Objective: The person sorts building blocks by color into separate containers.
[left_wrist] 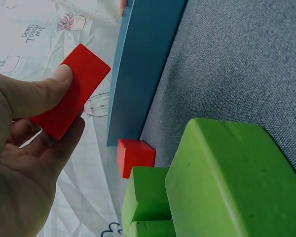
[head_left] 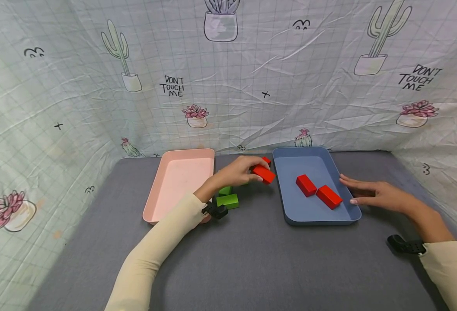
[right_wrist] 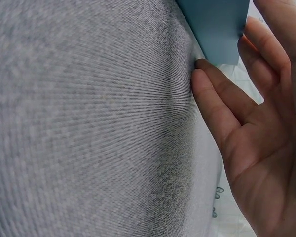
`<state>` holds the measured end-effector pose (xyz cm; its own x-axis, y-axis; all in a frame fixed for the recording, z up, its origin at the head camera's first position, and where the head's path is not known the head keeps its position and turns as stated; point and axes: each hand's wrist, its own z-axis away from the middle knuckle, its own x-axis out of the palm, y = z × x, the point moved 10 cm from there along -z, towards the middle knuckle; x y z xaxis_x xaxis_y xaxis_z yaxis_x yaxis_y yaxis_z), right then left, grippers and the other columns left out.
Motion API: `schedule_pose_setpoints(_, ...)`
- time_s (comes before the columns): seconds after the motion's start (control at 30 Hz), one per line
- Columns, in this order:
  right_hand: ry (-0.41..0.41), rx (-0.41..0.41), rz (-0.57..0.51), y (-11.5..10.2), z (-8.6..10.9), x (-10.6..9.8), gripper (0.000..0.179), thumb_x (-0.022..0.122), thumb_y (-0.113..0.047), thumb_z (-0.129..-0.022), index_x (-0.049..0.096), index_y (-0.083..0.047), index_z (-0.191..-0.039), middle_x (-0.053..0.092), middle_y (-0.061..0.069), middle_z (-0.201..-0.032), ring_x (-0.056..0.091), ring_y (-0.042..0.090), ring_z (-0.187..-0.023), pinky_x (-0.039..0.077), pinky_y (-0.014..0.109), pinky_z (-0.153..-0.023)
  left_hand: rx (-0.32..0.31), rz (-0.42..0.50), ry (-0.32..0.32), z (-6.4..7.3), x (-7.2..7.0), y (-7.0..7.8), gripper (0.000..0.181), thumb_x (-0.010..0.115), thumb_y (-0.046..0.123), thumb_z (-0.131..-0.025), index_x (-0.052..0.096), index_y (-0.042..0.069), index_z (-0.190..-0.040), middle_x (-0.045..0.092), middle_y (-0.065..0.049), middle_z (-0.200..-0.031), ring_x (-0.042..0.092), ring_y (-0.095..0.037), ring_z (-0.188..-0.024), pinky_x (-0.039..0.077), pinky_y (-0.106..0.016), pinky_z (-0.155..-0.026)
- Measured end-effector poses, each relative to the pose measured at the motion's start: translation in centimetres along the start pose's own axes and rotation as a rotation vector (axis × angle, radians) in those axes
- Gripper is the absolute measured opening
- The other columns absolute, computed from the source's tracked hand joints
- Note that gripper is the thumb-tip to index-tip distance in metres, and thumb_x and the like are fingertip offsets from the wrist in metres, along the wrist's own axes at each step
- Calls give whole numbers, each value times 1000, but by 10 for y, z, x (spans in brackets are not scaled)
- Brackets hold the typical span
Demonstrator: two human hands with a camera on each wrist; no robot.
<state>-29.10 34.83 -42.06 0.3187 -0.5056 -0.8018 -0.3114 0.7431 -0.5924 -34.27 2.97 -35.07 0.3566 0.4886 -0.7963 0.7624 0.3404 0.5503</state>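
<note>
My left hand (head_left: pixel 238 172) pinches a red block (head_left: pixel 264 174) between thumb and fingers, held up just left of the blue tray (head_left: pixel 311 223). In the left wrist view the thumb lies across the face of that block (left_wrist: pixel 78 91). Another red block (left_wrist: pixel 135 158) rests on the table behind it, close to the tray wall. Two red blocks, one nearer the middle (head_left: pixel 306 185) and one to its right (head_left: pixel 329 197), lie inside the tray. Fairly straight, the fingers of my right hand (head_left: pixel 380 195) touch the tray's right side; the right wrist view shows fingertips at its outer wall (right_wrist: pixel 217 29).
Left of the blue tray stands a pink tray (head_left: pixel 189 152), partly covered by my left arm. Several green blocks (head_left: pixel 227 201) sit on the grey table (head_left: pixel 247 259) between the trays. A patterned cloth (head_left: pixel 251 86) hangs behind and at both sides.
</note>
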Motion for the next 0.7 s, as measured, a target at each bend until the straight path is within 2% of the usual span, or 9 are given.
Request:
schedule_pose_setpoints(0.07, 2, -2, -3, 0, 0, 0, 69, 74, -32, -94, 45, -21, -156, 35, 16, -161, 36, 37, -145, 32, 76, -103, 7, -18, 10, 1, -1, 1, 31, 76, 7, -92, 68, 4, -122, 68, -12, -122, 60, -21, -97, 54, -40, -88)
schedule_pose_setpoints(0.13, 5, -7, -3, 0, 0, 0, 69, 74, -32, -94, 45, -21, -156, 35, 17, -161, 36, 20, -146, 32, 76, -103, 10, -25, 16, 2, -2, 1, 31, 76, 7, -91, 69, 4, -122, 69, -12, -121, 60, -21, -97, 53, -37, -87)
schedule_pose_setpoints(0.23, 9, -14, -2, -1, 0, -1, 68, 74, -32, -94, 45, -22, -155, 36, 16, -161, 31, -10, -136, 32, 75, -103, 7, -17, 19, 3, -3, 1, 32, 77, 6, -90, 69, 4, -121, 69, -12, -119, 61, -20, -96, 52, -30, -85)
schedule_pose_setpoints(0.3, 10, -16, 0, -1, 0, -1, 68, 74, -32, -94, 45, -22, -155, 36, 16, -161, 28, -20, -129, 33, 75, -103, 2, 1, 23, 5, -4, 0, 32, 78, 5, -90, 69, 4, -120, 70, -12, -118, 61, -20, -96, 51, -28, -84)
schedule_pose_setpoints(0.57, 3, -10, -5, -1, 0, -1, 68, 73, -32, -94, 45, -22, -156, 35, 16, -161, 31, -12, -134, 32, 76, -103, -36, 57, 39, 8, -5, -5, 32, 77, 5, -90, 70, 6, -121, 70, -10, -119, 60, -19, -97, 53, -34, -86)
schedule_pose_setpoints(0.7, 3, -8, -12, -1, 0, -1, 68, 74, -32, -94, 45, -22, -156, 35, 17, -161, 27, -20, -129, 31, 76, -103, -51, 58, 43, 10, -5, -5, 32, 79, 6, -88, 71, 6, -120, 71, -9, -116, 60, -19, -94, 54, -41, -86)
